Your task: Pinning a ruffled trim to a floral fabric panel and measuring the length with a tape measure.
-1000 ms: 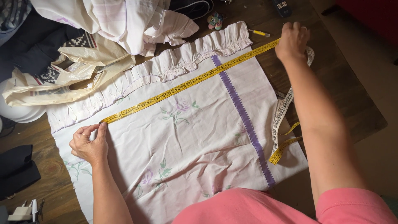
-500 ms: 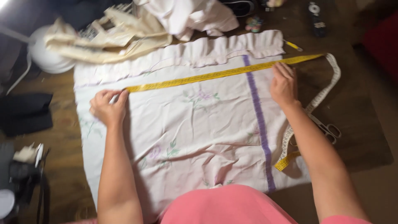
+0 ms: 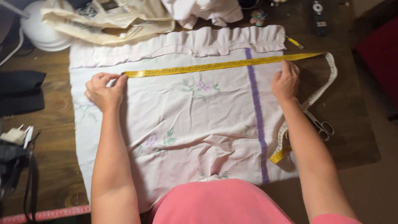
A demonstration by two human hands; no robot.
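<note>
fingers of the left hand (image 3: pixel 103 89) pinch one end of a yellow measuring tape (image 3: pixel 215 66) against a pale floral cloth (image 3: pixel 195 120) spread on the wooden table (image 3: pixel 348 124). fingers of the right hand (image 3: pixel 285 81) press closed on the tape near a purple stripe (image 3: pixel 257 112), holding it taut just below the ruffled edge (image 3: pixel 186 41). scissors (image 3: pixel 321 124) lie beside the right forearm, near the tape's slack tail.

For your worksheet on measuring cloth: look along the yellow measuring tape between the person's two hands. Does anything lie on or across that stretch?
Nothing visible does. The yellow measuring tape runs bare over the floral fabric from the left hand to the right hand. The scissors lie beyond the fabric's right edge, by the tape's slack.
</note>
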